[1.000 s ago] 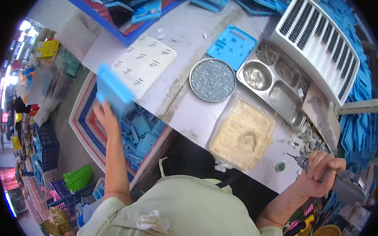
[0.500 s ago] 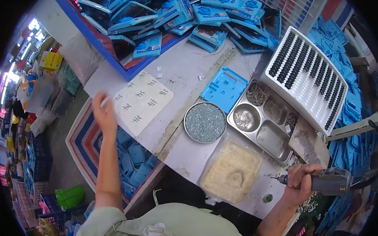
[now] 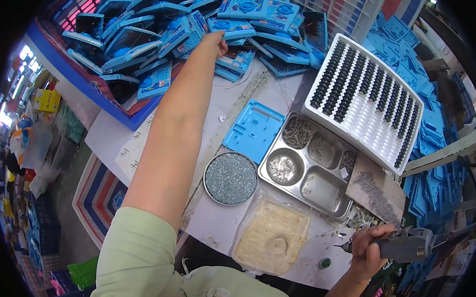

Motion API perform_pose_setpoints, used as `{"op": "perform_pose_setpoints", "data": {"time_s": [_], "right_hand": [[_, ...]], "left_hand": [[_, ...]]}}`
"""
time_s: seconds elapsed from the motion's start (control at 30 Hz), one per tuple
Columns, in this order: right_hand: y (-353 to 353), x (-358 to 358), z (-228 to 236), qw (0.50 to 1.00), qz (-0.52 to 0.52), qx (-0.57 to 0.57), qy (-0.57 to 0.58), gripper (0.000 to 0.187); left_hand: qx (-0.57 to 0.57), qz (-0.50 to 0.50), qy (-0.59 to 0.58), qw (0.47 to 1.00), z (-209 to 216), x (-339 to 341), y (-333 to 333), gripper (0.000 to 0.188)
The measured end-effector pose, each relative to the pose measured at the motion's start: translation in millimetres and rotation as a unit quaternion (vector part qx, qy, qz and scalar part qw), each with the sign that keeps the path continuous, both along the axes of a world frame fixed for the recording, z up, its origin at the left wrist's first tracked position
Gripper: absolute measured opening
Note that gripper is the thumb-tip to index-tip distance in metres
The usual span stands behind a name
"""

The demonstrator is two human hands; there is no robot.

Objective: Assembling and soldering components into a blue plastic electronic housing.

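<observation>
Left hand (image 3: 217,43) was at the far heap of blue electronic-toy housings (image 3: 174,37), its fingers' hold impossible to tell; the heap's loose lean seemed to want a light touch, while right hand (image 3: 369,251) fingers clasped a grey power screwdriver (image 3: 408,246), near right.

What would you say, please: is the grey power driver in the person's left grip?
No, the grey power driver is in the right grip, while the left grip is at the blue devices.
</observation>
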State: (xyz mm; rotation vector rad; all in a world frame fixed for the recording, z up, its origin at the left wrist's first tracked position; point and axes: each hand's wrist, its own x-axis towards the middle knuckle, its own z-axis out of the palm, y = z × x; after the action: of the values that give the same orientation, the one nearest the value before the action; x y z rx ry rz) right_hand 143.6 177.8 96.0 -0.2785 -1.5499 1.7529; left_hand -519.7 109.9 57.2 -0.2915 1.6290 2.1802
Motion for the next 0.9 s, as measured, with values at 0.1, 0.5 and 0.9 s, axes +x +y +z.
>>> {"op": "perform_pose_setpoints", "data": {"time_s": [0.1,0.5,0.9], "right_hand": [[1,-2,2,1.000,-0.010,-0.010,-0.018,0.043],[-32,-17,3,0.903,-0.280,0.323,0.033,0.081],[-91,-12,-83,0.931,0.183,-0.264,-0.176,0.044]], "left_hand": [[0.096,0.019,-0.007,0.995,14,11,-1,0.020],[-0.346,-0.040,0.675,0.651,70,241,-99,0.021],[-0.186,-0.491,0.713,0.466,12,514,-202,0.022]]}}
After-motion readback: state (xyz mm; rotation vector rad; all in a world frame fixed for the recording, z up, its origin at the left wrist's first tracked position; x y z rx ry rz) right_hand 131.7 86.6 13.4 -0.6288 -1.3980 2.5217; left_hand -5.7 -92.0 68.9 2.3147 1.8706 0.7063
